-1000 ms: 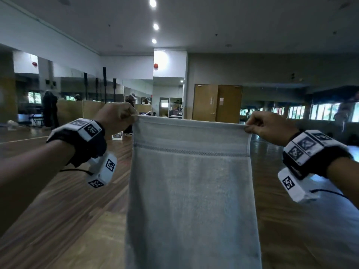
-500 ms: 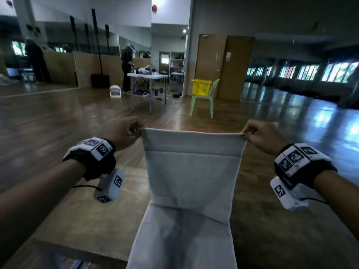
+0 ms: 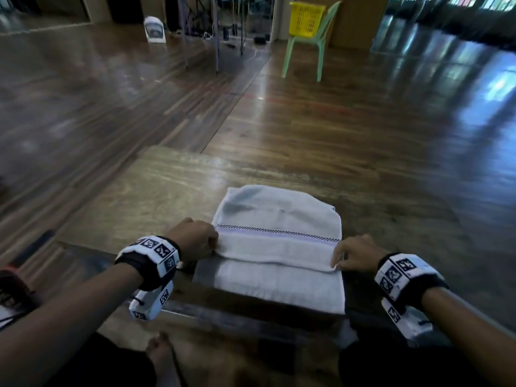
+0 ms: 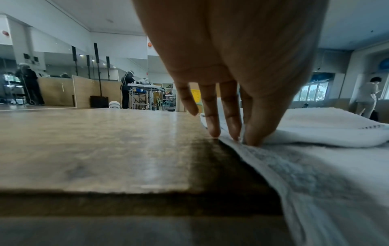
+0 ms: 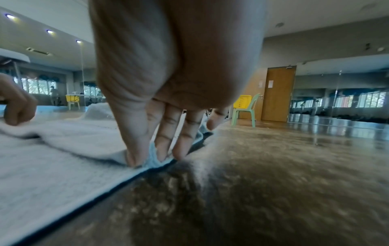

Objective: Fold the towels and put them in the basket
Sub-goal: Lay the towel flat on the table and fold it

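A white towel (image 3: 279,244) with a checked stripe lies folded over itself on the low wooden table (image 3: 156,196), its near end hanging over the table's front edge. My left hand (image 3: 195,238) pinches the folded layer's left corner; the left wrist view shows thumb and fingertips (image 4: 250,133) pressed on the towel (image 4: 328,126). My right hand (image 3: 351,254) pinches the right corner, thumb and fingers (image 5: 134,154) closed on the towel (image 5: 69,138) hem. The yellow basket (image 3: 305,19) stands far off on a green chair (image 3: 310,48).
Bare wooden tabletop lies left and right of the towel. Polished wood floor stretches beyond. A folding table (image 3: 212,29) with gear and a small white fan (image 3: 154,29) stand at the back. My knees and a bare foot (image 3: 159,350) are under the table's front.
The towel was held up by its top corners in the air; both hands have come down and laid that top edge over the lower part on the table. The head has tilted down.
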The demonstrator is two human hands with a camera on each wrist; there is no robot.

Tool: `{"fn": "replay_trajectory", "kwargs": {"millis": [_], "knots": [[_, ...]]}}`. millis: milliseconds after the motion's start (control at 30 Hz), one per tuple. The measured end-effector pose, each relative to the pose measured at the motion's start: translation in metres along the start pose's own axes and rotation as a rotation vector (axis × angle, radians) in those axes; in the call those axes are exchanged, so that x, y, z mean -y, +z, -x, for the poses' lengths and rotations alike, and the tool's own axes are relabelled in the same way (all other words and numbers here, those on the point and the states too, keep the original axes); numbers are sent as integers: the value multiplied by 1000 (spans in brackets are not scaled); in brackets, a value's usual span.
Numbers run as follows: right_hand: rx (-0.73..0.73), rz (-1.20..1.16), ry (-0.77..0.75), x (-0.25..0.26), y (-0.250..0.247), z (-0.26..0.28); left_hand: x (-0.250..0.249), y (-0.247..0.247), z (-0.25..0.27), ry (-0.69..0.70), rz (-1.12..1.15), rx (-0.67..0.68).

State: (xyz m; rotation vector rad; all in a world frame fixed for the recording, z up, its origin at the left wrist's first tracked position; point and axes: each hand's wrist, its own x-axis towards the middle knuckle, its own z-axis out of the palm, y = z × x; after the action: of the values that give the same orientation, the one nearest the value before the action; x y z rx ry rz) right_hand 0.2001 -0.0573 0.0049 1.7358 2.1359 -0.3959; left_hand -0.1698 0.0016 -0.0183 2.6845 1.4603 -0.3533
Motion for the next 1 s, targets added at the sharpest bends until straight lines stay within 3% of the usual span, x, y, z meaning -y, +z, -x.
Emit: {"fn": "replay_trajectory", "kwargs": {"millis": [233, 500, 633, 833, 900, 1000], "knots": [[-232, 0, 143, -22, -1, -35, 4, -1, -25, -113, 0, -94], [-297, -25, 278, -39, -10, -59, -8, -17, -59, -147, -35, -93], [-370, -47, 237, -39, -9, -51, -6, -18, -53, -124, 12, -147], [-715, -250, 84, -56, -12, -16, 2, -33, -19, -103, 136, -439], [-708, -272, 43, -58, -6, -2, 1, -32, -8, -71, 162, -470], [-616, -257, 1, -53, 11, 12, -7, -23, 2, -25, 102, -390]]}}
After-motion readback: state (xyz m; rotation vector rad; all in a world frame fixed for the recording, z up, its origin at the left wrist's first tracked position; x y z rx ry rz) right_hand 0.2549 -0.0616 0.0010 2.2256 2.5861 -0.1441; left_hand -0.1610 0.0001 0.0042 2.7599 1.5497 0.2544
